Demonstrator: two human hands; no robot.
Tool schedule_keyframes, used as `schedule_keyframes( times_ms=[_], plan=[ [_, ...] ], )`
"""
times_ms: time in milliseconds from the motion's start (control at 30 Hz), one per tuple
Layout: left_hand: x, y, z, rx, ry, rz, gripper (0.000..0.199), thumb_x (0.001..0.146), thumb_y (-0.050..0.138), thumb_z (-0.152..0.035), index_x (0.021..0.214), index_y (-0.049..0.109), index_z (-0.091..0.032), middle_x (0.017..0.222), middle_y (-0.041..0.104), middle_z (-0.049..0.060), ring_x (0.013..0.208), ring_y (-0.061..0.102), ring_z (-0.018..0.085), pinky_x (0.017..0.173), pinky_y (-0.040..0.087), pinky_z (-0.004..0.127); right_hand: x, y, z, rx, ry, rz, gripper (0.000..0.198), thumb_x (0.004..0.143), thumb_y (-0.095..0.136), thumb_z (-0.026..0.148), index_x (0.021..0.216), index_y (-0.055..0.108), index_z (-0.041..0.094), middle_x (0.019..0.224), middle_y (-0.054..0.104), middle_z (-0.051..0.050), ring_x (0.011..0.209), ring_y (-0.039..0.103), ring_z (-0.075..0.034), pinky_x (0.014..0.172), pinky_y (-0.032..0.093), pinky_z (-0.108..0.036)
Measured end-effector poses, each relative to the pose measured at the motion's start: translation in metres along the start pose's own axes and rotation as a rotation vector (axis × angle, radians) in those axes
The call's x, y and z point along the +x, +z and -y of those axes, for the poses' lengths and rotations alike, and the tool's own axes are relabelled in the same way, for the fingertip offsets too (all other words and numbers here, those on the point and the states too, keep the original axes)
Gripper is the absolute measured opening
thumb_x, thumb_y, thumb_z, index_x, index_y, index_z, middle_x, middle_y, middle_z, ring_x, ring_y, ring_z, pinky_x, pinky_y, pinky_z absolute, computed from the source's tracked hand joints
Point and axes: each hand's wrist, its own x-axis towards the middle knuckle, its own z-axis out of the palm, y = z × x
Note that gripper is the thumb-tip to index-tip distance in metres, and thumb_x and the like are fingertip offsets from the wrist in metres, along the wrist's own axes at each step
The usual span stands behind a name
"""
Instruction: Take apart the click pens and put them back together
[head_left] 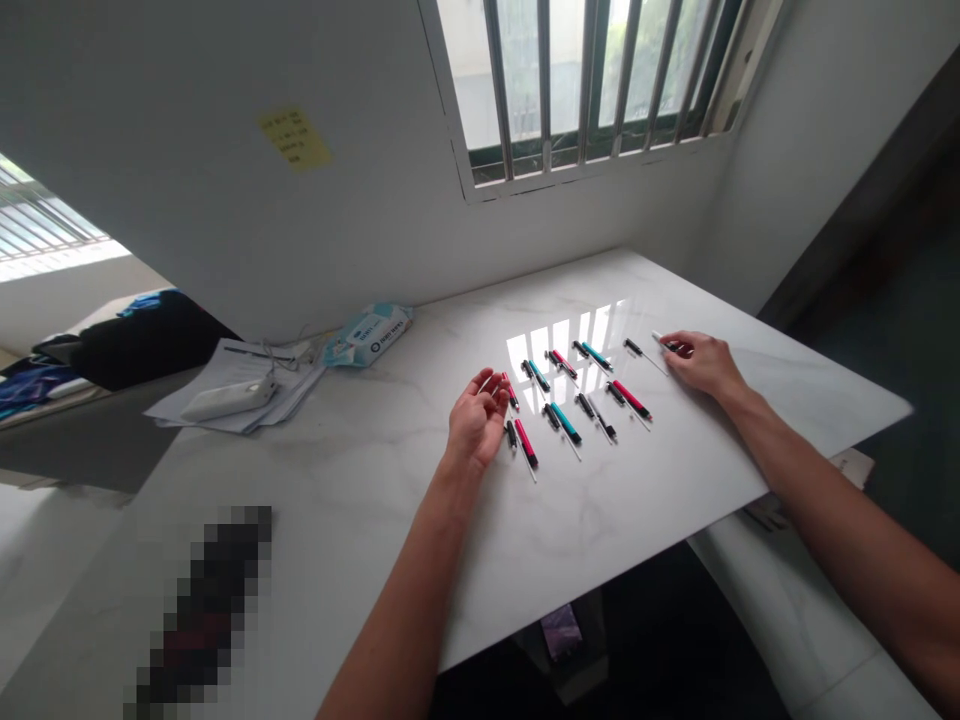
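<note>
Disassembled pens lie in two rough rows on the marble-patterned table. My left hand (480, 415) rests at the left end of the rows, palm turned up, fingers loosely curled and apart. Right beside its fingertips is a red pen barrel (511, 392), partly hidden; a larger red pen barrel (526, 442) lies just right of the hand. At the right end my right hand (701, 362) has its fingers closed on a white pen barrel (660, 340). Left of it lie a black pen part (632, 347) and a thin refill (656, 364). A teal pen barrel (597, 355) is farther left.
At the back left are a wet-wipes pack (370, 335) and papers (169, 400) bearing a white device (229, 398). A barred window (585, 90) is above the table. A blurred dark object (210, 610) lies front left. A phone (561, 633) shows below the table edge.
</note>
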Motion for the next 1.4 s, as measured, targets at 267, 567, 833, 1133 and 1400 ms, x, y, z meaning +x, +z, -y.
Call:
schedule_keyframes(
  times_ms=[267, 567, 833, 1133, 1400],
  plan=[
    [-0.001, -0.002, 0.002, 0.034, 0.016, 0.081, 0.055, 0.060, 0.047, 0.016, 0.100, 0.063, -0.018, 0.100, 0.069, 0.007, 0.098, 0.075, 0.015, 0.090, 0.062, 0.023, 0.000, 0.001, 0.007, 0.029, -0.029, 0.011, 0.032, 0.086, 0.066, 0.035, 0.110, 0.083, 0.023, 0.098, 0.081, -0.008, 0.080, 0.072, -0.024, 0.086, 0.057, -0.039],
    [-0.002, -0.002, 0.002, 0.059, 0.006, 0.101, 0.051, 0.063, 0.051, 0.015, 0.098, 0.064, -0.019, 0.099, 0.070, 0.006, 0.101, 0.076, 0.017, 0.090, 0.063, 0.024, 0.001, 0.003, 0.010, 0.015, -0.053, 0.018, 0.038, 0.086, 0.064, 0.034, 0.117, 0.081, 0.023, 0.100, 0.081, -0.008, 0.080, 0.072, -0.023, 0.084, 0.057, -0.038],
    [-0.003, -0.002, 0.004, 0.076, 0.009, 0.119, 0.047, 0.062, 0.052, 0.015, 0.095, 0.064, -0.017, 0.094, 0.069, 0.005, 0.099, 0.076, 0.017, 0.089, 0.062, 0.022, 0.002, 0.005, 0.005, -0.017, -0.026, -0.012, 0.031, 0.090, 0.058, 0.035, 0.100, 0.083, 0.020, 0.106, 0.079, -0.012, 0.080, 0.071, -0.023, 0.086, 0.055, -0.038],
    [-0.004, -0.001, 0.004, 0.046, -0.039, 0.117, 0.037, 0.068, 0.062, 0.004, 0.097, 0.065, -0.018, 0.096, 0.070, 0.007, 0.100, 0.076, 0.019, 0.091, 0.063, 0.028, -0.001, 0.003, 0.015, 0.049, -0.042, 0.051, 0.033, 0.089, 0.059, 0.037, 0.107, 0.083, 0.023, 0.094, 0.081, -0.008, 0.079, 0.072, -0.024, 0.080, 0.055, -0.038],
    [-0.011, 0.002, 0.001, -0.004, -0.101, 0.209, 0.025, 0.078, 0.071, -0.024, 0.101, 0.068, -0.016, 0.111, 0.074, 0.015, 0.112, 0.074, 0.028, 0.097, 0.063, 0.038, -0.002, 0.006, 0.011, 0.055, -0.011, 0.071, 0.030, 0.090, 0.063, 0.040, 0.105, 0.084, 0.025, 0.097, 0.082, -0.007, 0.082, 0.073, -0.024, 0.082, 0.055, -0.038]
  ],
)
